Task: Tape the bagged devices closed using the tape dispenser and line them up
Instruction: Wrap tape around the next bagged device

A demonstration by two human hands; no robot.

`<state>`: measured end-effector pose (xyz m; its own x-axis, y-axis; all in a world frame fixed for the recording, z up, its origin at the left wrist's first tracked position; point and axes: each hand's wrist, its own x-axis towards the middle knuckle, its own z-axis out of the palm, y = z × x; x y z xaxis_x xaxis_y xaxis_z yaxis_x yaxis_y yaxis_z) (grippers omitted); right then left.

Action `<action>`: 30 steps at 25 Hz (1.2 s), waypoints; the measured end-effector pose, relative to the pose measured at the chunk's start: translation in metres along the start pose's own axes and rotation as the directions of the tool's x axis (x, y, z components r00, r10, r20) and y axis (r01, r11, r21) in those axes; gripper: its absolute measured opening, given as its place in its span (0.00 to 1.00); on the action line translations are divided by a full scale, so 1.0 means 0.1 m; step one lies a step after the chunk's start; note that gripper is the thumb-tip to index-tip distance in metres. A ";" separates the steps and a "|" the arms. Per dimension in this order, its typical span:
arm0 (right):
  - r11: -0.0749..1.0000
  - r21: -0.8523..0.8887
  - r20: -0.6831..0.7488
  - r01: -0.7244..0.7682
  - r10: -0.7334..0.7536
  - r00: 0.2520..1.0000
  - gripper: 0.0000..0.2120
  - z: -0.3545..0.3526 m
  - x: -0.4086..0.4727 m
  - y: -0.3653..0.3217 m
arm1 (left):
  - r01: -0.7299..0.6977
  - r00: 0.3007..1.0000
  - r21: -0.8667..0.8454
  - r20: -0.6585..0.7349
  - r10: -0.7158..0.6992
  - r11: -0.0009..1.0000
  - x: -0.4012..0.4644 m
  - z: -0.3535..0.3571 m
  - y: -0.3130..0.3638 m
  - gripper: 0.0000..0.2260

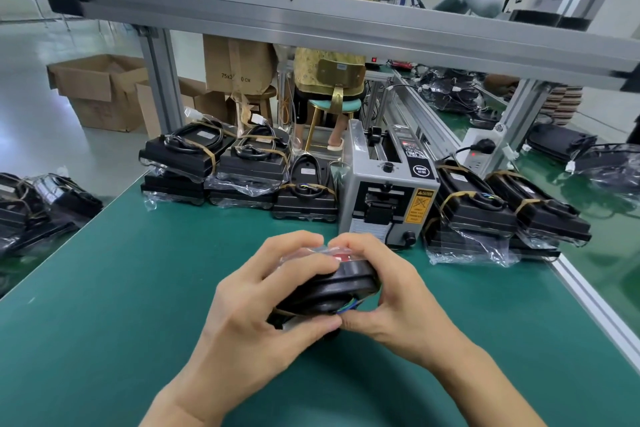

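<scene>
I see both hands, left hand and right hand, fingers curled tight around a black device in a clear plastic bag above the green tabletop, before the grey tape dispenser; tape possibly on the bag.

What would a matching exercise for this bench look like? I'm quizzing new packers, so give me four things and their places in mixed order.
Things:
1. tape dispenser
2. held device
3. cardboard boxes
4. power strip

Places:
A. on the floor, far left of the bench
B. between the left hand and right hand
C. on the green mat, between the stacks of bagged devices
D. behind the dispenser to its right, with a black plug in it

Pairs: 1-C, 2-B, 3-A, 4-D
</scene>
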<state>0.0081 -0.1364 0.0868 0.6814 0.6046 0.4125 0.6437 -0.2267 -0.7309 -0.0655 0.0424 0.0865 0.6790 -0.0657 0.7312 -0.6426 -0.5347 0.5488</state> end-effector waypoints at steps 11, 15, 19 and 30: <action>1.000 0.008 -0.007 0.006 -0.006 1.000 0.27 0.02 -0.01 0.00 | -0.049 0.998 0.019 -0.030 0.050 0.999 -0.04 0.02 -0.02 0.18; 1.000 0.014 -0.005 0.023 -0.023 1.000 0.26 0.03 0.00 -0.01 | -0.042 0.997 -0.001 -0.060 0.042 0.999 -0.04 0.04 -0.02 0.16; 0.999 0.027 -0.002 0.020 -0.020 1.000 0.25 0.03 0.00 0.00 | -0.031 0.999 -0.011 -0.039 0.030 0.999 -0.05 0.05 -0.02 0.16; 0.991 -0.059 0.148 -0.121 0.129 0.981 0.41 -0.08 0.10 0.14 | 0.062 0.967 0.079 -0.251 -0.040 0.995 -0.04 0.05 0.01 0.24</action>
<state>0.0264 -0.1399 0.0855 0.6997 0.6764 0.2301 0.5759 -0.3433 -0.7419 -0.0672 0.0377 0.0818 0.5935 0.1691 0.7869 -0.5696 -0.6025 0.5590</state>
